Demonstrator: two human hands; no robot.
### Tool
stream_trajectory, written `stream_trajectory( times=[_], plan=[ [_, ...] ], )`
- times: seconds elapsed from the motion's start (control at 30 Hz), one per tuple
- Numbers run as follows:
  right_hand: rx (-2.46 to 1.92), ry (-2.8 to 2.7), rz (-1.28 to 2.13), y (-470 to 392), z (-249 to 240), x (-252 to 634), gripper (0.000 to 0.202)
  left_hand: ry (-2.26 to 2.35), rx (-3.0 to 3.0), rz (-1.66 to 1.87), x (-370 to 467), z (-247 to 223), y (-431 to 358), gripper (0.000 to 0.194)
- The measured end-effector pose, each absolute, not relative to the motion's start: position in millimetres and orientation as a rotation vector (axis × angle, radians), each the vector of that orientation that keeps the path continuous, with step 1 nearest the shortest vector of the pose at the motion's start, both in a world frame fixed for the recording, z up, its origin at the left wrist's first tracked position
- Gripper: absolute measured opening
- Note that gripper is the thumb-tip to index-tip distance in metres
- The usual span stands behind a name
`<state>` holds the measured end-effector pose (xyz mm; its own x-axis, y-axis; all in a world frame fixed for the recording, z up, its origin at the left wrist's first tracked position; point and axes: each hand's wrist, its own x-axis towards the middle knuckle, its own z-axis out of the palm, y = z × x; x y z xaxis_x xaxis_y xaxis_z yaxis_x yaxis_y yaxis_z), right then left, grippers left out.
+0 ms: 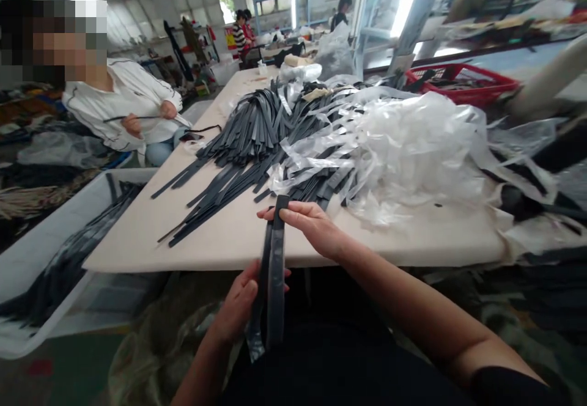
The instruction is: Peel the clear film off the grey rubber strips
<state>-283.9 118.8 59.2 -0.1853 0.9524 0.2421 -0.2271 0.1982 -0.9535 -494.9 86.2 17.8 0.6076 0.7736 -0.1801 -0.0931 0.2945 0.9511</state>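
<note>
A dark grey fabric strip [277, 271] hangs in front of me over the table's near edge, doubled into two lengths, with a shiny clear film on its lower part. My right hand [312, 222] pinches its upper end between thumb and fingers. Lower down, my left hand [243, 296] is closed around the strip's lengths, some fingertips showing on the far side. Just beyond my hands, many similar grey strips [257, 125] lie bundled on the table [123, 241]. A large heap of torn clear plastic film [413, 149] covers the table to the right.
At the left stands a white bin [59, 326] with dark strips inside. A person in a white top [123, 88] sits beyond it, holding a thin dark strip. A red basket [463, 82] sits at the back right, near a metal frame [403, 21]. Other people work farther back.
</note>
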Motion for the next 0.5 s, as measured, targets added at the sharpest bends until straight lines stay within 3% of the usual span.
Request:
stream_trajectory(
  times=[0.07, 0.2, 0.37, 0.5],
  plan=[
    [-0.872, -1.291, 1.242, 110.3, 60.8, -283.2, 0.033, 0.727, 1.188, 0.704, -478.4, 27.8, 89.5, 0.056],
    [-0.892, -1.23, 1.167, 94.2, 66.3, -274.3, 0.033, 0.782, 1.275, 0.725, -449.2, 32.9, 90.3, 0.028],
    [-0.798, -1.125, 0.865, 84.1, 79.1, -242.3, 0.022, 0.743, 1.499, 0.532, -440.4, 22.3, 77.3, 0.025],
    [-0.77, -1.065, 0.855, 84.2, 80.4, -228.7, 0.021, 0.767, 1.453, 0.559, -445.4, 14.7, 66.4, 0.023]
  ],
)
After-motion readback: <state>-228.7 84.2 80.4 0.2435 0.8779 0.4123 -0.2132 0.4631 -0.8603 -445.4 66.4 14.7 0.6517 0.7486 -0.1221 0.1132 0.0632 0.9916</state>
